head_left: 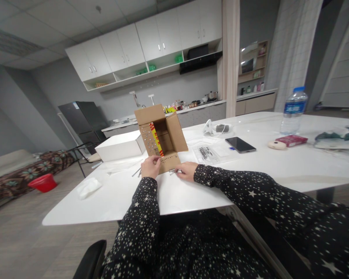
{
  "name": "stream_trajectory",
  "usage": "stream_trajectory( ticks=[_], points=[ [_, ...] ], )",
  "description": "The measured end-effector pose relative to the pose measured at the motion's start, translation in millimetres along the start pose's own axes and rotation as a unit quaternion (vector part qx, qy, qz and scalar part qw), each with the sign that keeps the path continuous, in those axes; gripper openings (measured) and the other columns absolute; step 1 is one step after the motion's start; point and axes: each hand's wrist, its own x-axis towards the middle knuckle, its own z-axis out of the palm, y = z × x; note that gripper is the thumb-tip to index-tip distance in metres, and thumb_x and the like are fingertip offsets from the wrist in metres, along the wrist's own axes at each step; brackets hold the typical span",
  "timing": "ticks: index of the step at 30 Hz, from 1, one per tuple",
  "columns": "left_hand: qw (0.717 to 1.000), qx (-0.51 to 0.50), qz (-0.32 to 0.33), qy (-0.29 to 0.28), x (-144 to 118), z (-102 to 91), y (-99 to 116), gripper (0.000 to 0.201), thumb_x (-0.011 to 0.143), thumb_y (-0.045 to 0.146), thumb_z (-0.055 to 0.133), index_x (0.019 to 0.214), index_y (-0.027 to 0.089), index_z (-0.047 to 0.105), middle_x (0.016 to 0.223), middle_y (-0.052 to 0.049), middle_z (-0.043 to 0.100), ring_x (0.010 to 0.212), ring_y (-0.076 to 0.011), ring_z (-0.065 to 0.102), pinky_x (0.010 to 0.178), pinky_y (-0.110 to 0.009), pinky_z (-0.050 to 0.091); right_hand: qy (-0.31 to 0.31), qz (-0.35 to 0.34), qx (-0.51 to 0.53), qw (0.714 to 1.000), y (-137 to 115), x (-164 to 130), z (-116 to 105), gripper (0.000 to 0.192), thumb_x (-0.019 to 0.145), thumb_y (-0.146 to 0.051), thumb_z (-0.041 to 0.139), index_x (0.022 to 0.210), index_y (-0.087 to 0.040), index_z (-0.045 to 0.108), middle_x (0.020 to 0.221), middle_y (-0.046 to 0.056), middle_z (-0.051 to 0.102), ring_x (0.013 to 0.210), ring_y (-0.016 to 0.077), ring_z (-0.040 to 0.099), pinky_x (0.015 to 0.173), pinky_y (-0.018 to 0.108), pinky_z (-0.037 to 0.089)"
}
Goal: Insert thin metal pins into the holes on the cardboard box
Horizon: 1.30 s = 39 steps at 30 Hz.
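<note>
The person sits close against the near edge of the white counter, both starred sleeves laid across it. The left hand pinches the lower flap of the box in a clenched grip; the right hand rests flat beside it on some small metal pieces (too small to tell apart), fingers loose and holding nothing that shows. The box lies on its side, mouth toward the person, flaps spread, a yellow sheet showing inside; rows of small items already stud the flaps, so the work looks well begun, not finished. Bare counter lies left, where a tissue sits near the edge. Further off stand a white box, a phone and a bottle.
</note>
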Motion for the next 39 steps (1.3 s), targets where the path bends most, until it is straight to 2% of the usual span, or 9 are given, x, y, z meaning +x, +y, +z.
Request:
stream_trajectory(
  ticks=[6, 13, 23, 26, 33, 39],
  points=[
    [1.000, -0.015, -0.004, -0.001, -1.7, -1.0, 3.0, 0.022, 0.076, 0.033, 0.051, 0.086, 0.022, 0.067, 0.081, -0.002, 0.068, 0.073, -0.0159, 0.059, 0.072, -0.029, 0.045, -0.004, 0.001, -0.001, 1.000, -1.4, -1.3, -1.6, 0.028, 0.081, -0.026, 0.047, 0.102, -0.023, 0.064, 0.084, 0.004, 0.068, 0.080, 0.0190, 0.062, 0.067, 0.026, 0.039],
    [0.984, -0.054, 0.105, -0.130, -8.0, 7.1, 8.2, 0.017, 0.071, 0.027, 0.053, 0.078, 0.020, 0.067, 0.076, -0.001, 0.067, 0.070, -0.0134, 0.057, 0.069, -0.025, 0.045, -0.004, 0.006, 0.002, 1.000, -3.3, -0.4, -2.2, 0.027, 0.080, -0.026, 0.047, 0.101, -0.023, 0.064, 0.085, 0.004, 0.069, 0.080, 0.0190, 0.062, 0.065, 0.026, 0.039],
    [0.968, -0.052, 0.145, -0.196, -9.9, 12.0, 9.2, 0.019, 0.068, 0.030, 0.057, 0.078, 0.020, 0.070, 0.074, -0.001, 0.067, 0.070, -0.0141, 0.058, 0.069, -0.026, 0.045, -0.004, -0.014, 0.008, 1.000, -4.5, -2.5, -6.2, 0.029, 0.080, -0.026, 0.047, 0.103, -0.022, 0.064, 0.087, 0.005, 0.069, 0.080, 0.0195, 0.063, 0.065, 0.025, 0.040],
    [0.968, -0.053, 0.139, -0.204, -10.6, 12.6, 10.1, 0.020, 0.069, 0.030, 0.057, 0.079, 0.020, 0.071, 0.074, -0.001, 0.068, 0.070, -0.0145, 0.059, 0.069, -0.026, 0.046, -0.009, 0.001, 0.002, 1.000, -4.3, -1.6, -5.3, 0.029, 0.080, -0.026, 0.048, 0.104, -0.022, 0.064, 0.088, 0.005, 0.069, 0.081, 0.0193, 0.062, 0.065, 0.025, 0.040],
    [0.966, -0.023, 0.139, -0.219, -12.9, 10.1, 17.4, 0.019, 0.071, 0.031, 0.055, 0.077, 0.019, 0.069, 0.074, -0.001, 0.067, 0.070, -0.0147, 0.058, 0.067, -0.026, 0.044, 0.001, -0.027, 0.009, 1.000, -1.0, -3.2, -5.4, 0.030, 0.081, -0.028, 0.046, 0.104, -0.022, 0.064, 0.087, 0.005, 0.069, 0.080, 0.0187, 0.062, 0.066, 0.025, 0.039],
    [0.967, -0.021, 0.144, -0.211, -14.3, 12.6, 16.6, 0.019, 0.071, 0.035, 0.056, 0.075, 0.021, 0.068, 0.073, 0.001, 0.066, 0.070, -0.0145, 0.057, 0.067, -0.027, 0.043, -0.001, -0.025, 0.010, 1.000, -1.7, -3.3, -6.5, 0.032, 0.080, -0.028, 0.045, 0.106, -0.021, 0.063, 0.084, 0.005, 0.069, 0.080, 0.0192, 0.062, 0.064, 0.025, 0.039]
  ],
)
